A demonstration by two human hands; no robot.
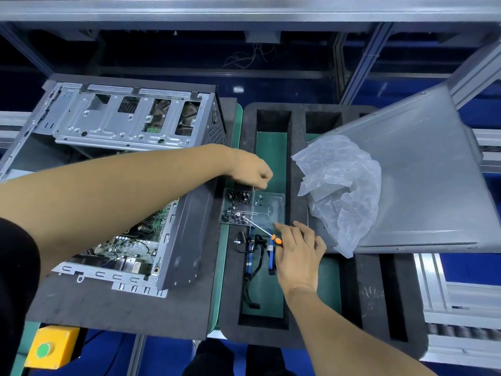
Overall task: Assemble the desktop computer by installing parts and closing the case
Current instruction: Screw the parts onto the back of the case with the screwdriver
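1. Open case [113, 164] is lying at L on foam; side panel [423, 185] is lying at R, leaving a narrow slot between.
2. L hand [250, 169] is hovering over screw tray [253, 210], fingers curled; contents: cannot tell.
3. R hand [298, 251] is gripping screwdriver [261, 229], tip touching the tray's screws.

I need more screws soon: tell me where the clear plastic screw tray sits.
In the head view, the clear plastic screw tray lies centre frame in the black foam organiser, right of the open computer case, between both hands.
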